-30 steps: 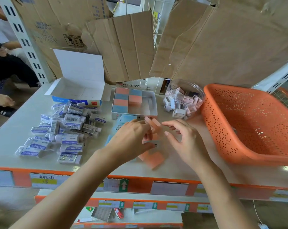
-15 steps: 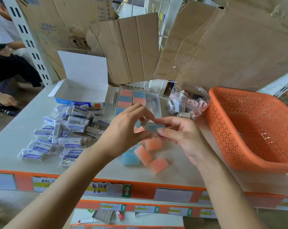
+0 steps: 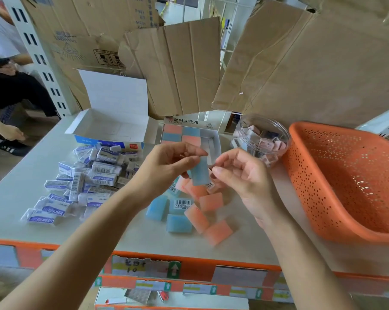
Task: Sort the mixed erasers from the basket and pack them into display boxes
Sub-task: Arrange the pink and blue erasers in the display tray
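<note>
hidden: the display box (image 3: 214,139) sat partly behind both hands; the orange basket (image 3: 345,180) ran off the right edge; the clear jar (image 3: 262,137) held pieces too blurred to name.
grip: the left hand (image 3: 166,168) pinched the top of a blue eraser (image 3: 200,172), raised above the table (image 3: 28,186).
other hand: the right hand (image 3: 242,175) was curled, thumb tip at the eraser's right edge; whether it gripped could not be told.
edges: loose erasers (image 3: 195,213) lay under the hands near the front edge, apart from the white eraser pile (image 3: 88,177); the basket stood just beside the right forearm.
</note>
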### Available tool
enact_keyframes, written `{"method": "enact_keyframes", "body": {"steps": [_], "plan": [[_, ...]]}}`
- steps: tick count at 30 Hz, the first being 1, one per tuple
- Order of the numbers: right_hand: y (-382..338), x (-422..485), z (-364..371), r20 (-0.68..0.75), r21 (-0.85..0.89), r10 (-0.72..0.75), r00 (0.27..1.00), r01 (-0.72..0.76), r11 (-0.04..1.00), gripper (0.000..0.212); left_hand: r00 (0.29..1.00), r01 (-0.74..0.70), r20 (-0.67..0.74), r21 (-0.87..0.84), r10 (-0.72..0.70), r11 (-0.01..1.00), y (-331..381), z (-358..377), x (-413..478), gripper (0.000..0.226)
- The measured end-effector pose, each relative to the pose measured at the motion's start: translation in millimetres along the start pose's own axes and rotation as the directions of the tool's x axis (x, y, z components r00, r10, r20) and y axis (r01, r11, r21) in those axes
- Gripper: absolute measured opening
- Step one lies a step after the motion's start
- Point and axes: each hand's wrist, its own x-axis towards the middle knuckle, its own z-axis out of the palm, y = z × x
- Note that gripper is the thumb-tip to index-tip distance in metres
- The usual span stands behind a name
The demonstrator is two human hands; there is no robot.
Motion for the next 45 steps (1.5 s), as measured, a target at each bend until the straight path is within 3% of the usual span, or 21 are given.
{"method": "enact_keyframes", "body": {"steps": [3, 9, 17, 19, 22, 24, 27, 30, 32, 34, 37, 45], "plan": [[-2, 3, 2, 0.005, 0.043, 0.06, 0.998, -0.06, 0.997, 0.021, 1.0, 0.021, 0.007, -0.008, -0.021, 1.0, 2, -1, 5, 0.015], [-8, 5, 11, 0.072, 0.097, 0.101, 0.992, -0.108, 0.989, 0.037, 0.998, 0.049, -0.041, -0.121, -0.054, 0.991, 3, 1, 9, 0.039], [-2, 6, 11, -0.027, 0.121, 0.034, 0.999, -0.031, 0.992, 0.036, 0.997, 0.074, -0.012, -0.104, -0.076, 0.992, -1, -3, 4, 0.017], [3, 7, 9, -0.036, -0.121, -0.093, 0.995, 0.088, 0.989, 0.033, 0.997, 0.063, -0.027, -0.101, -0.066, 0.993, -2, -5, 6, 0.006], [8, 11, 3, 0.024, -0.568, -0.328, 0.944, 0.283, 0.773, 0.032, 0.998, 0.053, -0.038, -0.038, -0.054, 0.998, -1, -6, 9, 0.007], [10, 17, 0, 0.068, -0.672, -0.386, 0.92, 0.328, 0.664, 0.031, 0.998, 0.032, -0.051, 0.034, -0.03, 0.999, -2, -6, 11, 0.006], [11, 33, -3, 0.011, -0.704, -0.273, 0.962, 0.202, 0.681, 0.029, 0.988, -0.032, -0.138, 0.289, 0.075, 0.957, -3, -10, 14, 0.011], [15, 55, -2, -0.057, -0.737, -0.127, 0.99, 0.044, 0.675, 0.026, 0.973, -0.009, -0.16, 0.694, 0.167, 0.72, -9, -19, 22, 0.029], [16, 69, 0, -0.04, -0.801, -0.068, 0.997, 0.009, 0.599, 0.025, 0.981, -0.007, -0.111, 0.808, 0.162, 0.59, -17, -24, 28, 0.028], [15, 80, 5, 0.018, -0.844, 0.008, 1.0, 0.01, 0.536, 0.025, 0.988, -0.039, -0.045, 0.855, 0.149, 0.517, -23, -26, 32, 0.022], [16, 89, 13, 0.087, -0.881, 0.09, 0.992, 0.035, 0.471, 0.027, 0.99, -0.02, -0.054, 0.867, 0.134, 0.499, -26, -29, 34, 0.024], [22, 91, 24, 0.029, -0.899, 0.064, 0.998, -0.002, 0.438, 0.016, 0.994, -0.033, -0.026, 0.858, 0.108, 0.512, -25, -32, 33, 0.026]]}}
